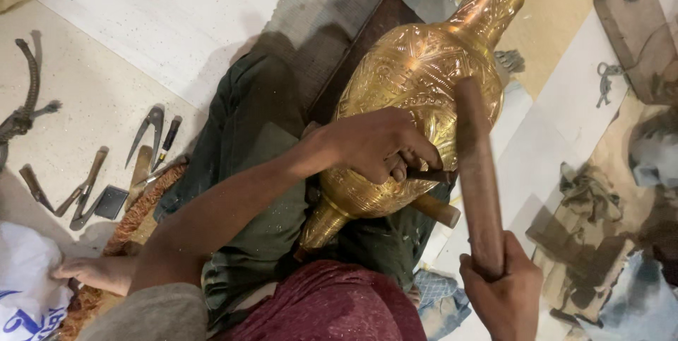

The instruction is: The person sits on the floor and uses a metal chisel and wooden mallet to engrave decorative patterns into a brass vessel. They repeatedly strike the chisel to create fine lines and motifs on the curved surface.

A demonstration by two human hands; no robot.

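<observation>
brass vase lies tilted across the lap, neck pointing away. left hand, fingers closed on a small chisel, presses it to the vase's belly. right hand grips a wooden mallet. advisable: brace the vase, keep the chisel steady, strike lightly.

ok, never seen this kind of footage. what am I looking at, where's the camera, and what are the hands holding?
One picture, from a camera worn on a person's head, looking down at their lap. No machine: two bare hands. A large engraved brass vase lies tilted across the legs on a dark wooden board. The left hand presses a small chisel against the vase. The right hand grips a long wooden stick, raised over the chisel like a mallet. On the floor to the left lie metal hand tools, including compasses and chisels.
</observation>
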